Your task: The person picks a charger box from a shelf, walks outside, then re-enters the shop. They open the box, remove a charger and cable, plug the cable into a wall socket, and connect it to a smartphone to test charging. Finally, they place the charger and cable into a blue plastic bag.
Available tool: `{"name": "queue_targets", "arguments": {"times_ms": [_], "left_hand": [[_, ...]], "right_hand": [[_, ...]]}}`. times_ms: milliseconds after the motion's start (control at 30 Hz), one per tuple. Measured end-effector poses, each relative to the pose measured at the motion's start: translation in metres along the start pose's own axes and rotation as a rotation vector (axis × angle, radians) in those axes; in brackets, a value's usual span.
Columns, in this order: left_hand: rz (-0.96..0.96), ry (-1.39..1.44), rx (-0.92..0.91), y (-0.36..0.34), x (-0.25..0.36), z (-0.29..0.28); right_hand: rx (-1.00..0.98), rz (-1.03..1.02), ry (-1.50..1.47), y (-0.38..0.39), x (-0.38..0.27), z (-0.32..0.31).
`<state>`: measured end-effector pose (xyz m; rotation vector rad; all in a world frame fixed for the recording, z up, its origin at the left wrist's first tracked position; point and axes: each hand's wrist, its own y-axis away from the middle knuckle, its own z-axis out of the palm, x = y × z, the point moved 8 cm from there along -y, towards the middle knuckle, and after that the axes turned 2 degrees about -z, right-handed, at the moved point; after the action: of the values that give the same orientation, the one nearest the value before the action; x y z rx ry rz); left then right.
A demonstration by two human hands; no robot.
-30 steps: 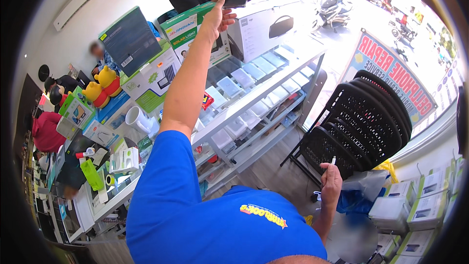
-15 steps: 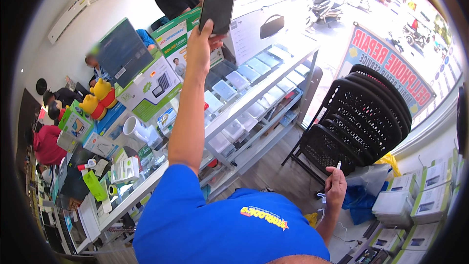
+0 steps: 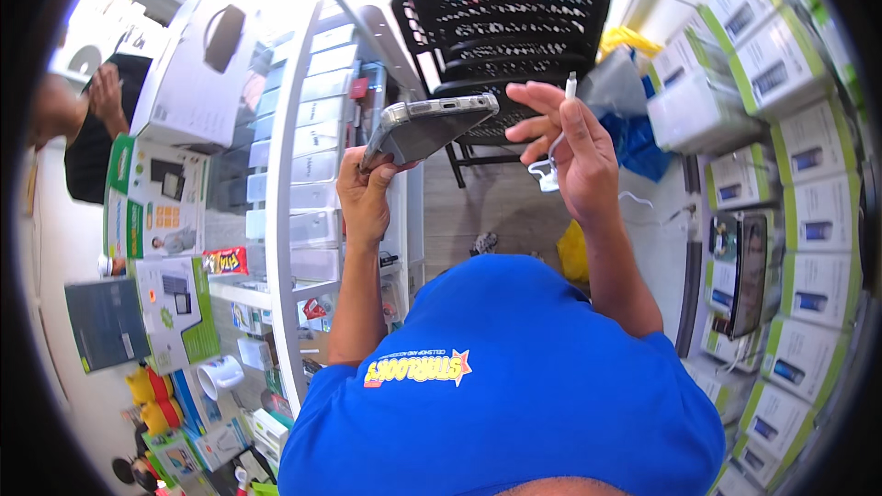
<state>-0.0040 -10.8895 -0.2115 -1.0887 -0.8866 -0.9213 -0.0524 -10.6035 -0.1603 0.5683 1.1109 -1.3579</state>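
My left hand grips one end of a smartphone in a clear case, in front of my chest. The phone is tilted, and its edge with the port openings faces my right hand. My right hand pinches the white plug of a charging cable near the thumb, its tip pointing up, while the other fingers spread toward the phone. Plug and phone are apart. The white cord hangs below the right hand and trails toward the shelf.
Folded black chairs stand ahead. A glass display counter with phone cases runs along the left, carrying boxes and a white mug. Stacked phone boxes line the right. A person's hand shows at far left.
My left hand has drawn the phone back from over the counter to in front of me. My right hand has risen with the plug. The view has turned right.
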Motion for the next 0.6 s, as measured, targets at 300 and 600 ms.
{"name": "queue_targets", "arguments": {"times_ms": [300, 600], "left_hand": [[-0.242, -0.093, -0.279, -0.013, -0.02, 0.04], [-0.506, 0.38, 0.019, -0.058, -0.056, 0.111]], "right_hand": [[0.1, 0.028, 0.241, 0.017, -0.007, -0.019], [0.421, -0.112, 0.453, 0.039, 0.006, -0.035]]}}
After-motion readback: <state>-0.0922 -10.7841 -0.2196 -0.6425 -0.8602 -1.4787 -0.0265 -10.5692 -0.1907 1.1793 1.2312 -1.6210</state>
